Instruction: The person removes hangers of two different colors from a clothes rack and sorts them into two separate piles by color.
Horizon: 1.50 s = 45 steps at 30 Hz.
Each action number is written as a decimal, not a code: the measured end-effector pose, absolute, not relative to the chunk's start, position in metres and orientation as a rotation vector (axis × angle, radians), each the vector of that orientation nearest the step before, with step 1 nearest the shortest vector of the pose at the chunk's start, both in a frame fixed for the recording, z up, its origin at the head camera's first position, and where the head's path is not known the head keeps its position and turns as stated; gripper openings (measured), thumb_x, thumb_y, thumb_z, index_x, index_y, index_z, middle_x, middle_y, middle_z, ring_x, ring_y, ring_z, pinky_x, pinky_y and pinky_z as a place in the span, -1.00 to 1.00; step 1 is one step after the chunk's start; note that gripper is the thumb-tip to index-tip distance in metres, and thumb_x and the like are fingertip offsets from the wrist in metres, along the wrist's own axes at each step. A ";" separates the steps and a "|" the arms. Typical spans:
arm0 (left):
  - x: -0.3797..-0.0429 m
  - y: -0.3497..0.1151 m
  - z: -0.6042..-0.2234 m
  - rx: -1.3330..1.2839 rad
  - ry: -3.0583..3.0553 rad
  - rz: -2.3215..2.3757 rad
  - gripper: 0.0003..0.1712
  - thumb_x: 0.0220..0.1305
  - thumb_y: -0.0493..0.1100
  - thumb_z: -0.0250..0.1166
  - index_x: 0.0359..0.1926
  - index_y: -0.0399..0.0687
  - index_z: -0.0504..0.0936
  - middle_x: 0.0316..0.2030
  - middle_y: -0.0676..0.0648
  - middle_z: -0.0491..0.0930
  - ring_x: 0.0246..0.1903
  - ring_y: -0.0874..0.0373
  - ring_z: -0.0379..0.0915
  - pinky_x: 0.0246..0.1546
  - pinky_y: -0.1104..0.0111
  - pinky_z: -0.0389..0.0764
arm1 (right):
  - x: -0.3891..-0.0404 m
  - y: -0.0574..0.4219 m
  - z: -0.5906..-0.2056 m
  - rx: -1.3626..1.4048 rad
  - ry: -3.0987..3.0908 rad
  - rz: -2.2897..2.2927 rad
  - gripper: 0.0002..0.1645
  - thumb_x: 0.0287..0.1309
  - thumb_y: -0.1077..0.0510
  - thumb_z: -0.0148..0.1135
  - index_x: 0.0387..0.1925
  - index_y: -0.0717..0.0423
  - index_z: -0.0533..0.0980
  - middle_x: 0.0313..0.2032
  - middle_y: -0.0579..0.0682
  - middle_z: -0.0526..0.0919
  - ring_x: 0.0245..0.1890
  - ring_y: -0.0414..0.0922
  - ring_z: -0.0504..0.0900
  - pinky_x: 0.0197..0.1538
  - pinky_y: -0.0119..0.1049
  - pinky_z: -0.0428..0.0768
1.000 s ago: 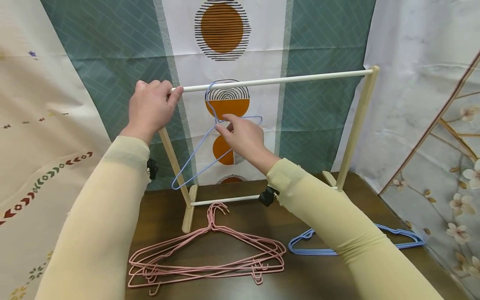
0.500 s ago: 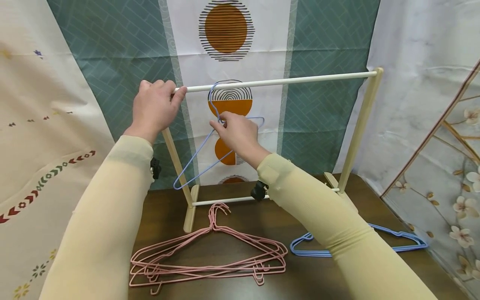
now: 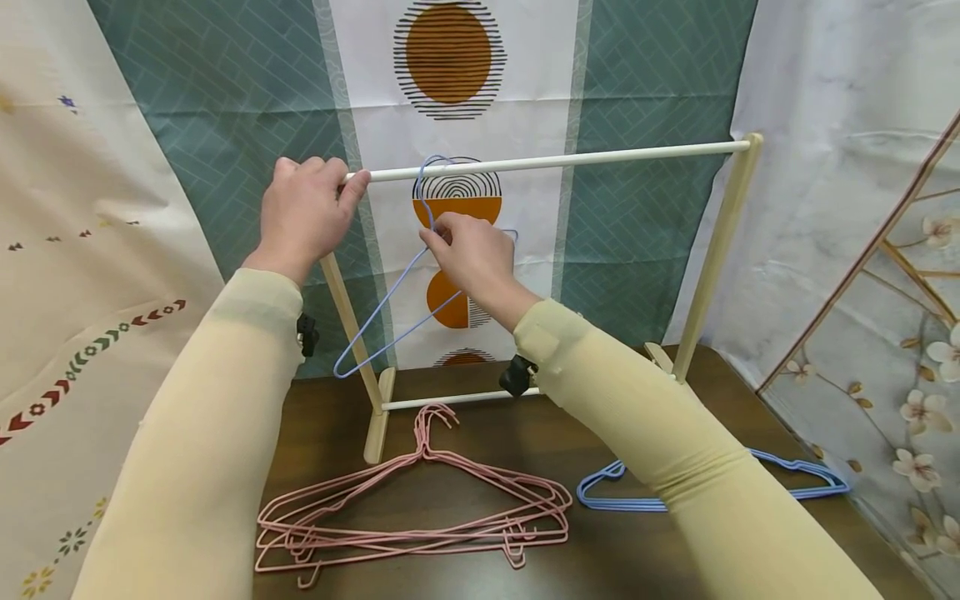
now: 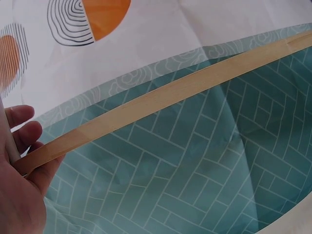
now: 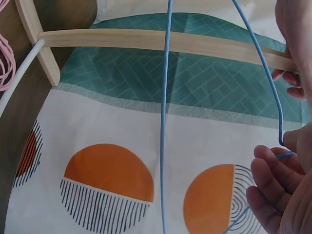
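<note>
My left hand (image 3: 303,212) grips the top left corner of a clothes rack, thumb lying along its white top bar (image 3: 585,158). In the left wrist view the wooden side post (image 4: 146,102) runs out from between the fingers. Right of it, my right hand (image 3: 476,250) pinches a blue wire hanger (image 3: 384,302) just below the hook. That hook reaches over the bar, its curve standing a little above it. The hanger is turned at an angle, its left corner nearer me. In the right wrist view its long straight wire (image 5: 164,107) crosses in front of the post.
Several pink hangers (image 3: 424,446) lie stacked on the dark wooden table (image 3: 420,492), in front of the rack's lower bar (image 3: 450,400). More blue hangers (image 3: 626,504) lie to the right, partly behind my right sleeve (image 3: 660,442). Patterned cloths (image 3: 637,233) hang behind and at both sides.
My right fingers, loosely at the hanger's neck a second ago, now pinch it. The hanger has risen slightly, its hook lifting above the bar, and its lower corner has swung left. My left hand stays put.
</note>
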State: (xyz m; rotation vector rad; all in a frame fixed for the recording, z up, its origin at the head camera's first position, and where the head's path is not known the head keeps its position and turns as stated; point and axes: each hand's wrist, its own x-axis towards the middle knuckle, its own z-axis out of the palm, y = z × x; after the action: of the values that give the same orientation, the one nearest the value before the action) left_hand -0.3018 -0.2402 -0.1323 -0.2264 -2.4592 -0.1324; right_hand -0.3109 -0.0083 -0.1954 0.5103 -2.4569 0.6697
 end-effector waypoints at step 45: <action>-0.305 -0.239 -0.130 -0.192 -2.504 -0.137 -0.29 0.78 0.33 -0.20 -0.04 -0.22 0.52 -0.21 -0.26 0.45 0.10 -0.36 0.28 -0.05 -0.12 0.42 | -0.266 0.171 -0.298 0.930 -2.710 0.834 -0.81 0.67 0.16 0.22 0.00 0.06 0.74 -0.09 -0.13 0.86 -0.22 -0.19 0.78 -0.12 -0.13 0.66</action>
State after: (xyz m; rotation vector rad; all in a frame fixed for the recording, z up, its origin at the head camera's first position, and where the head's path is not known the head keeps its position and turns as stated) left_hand -0.3051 -0.2388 -0.1301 -0.1923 -2.5040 -0.1371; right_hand -0.2663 0.1706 -0.2977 0.9304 -2.7100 0.8335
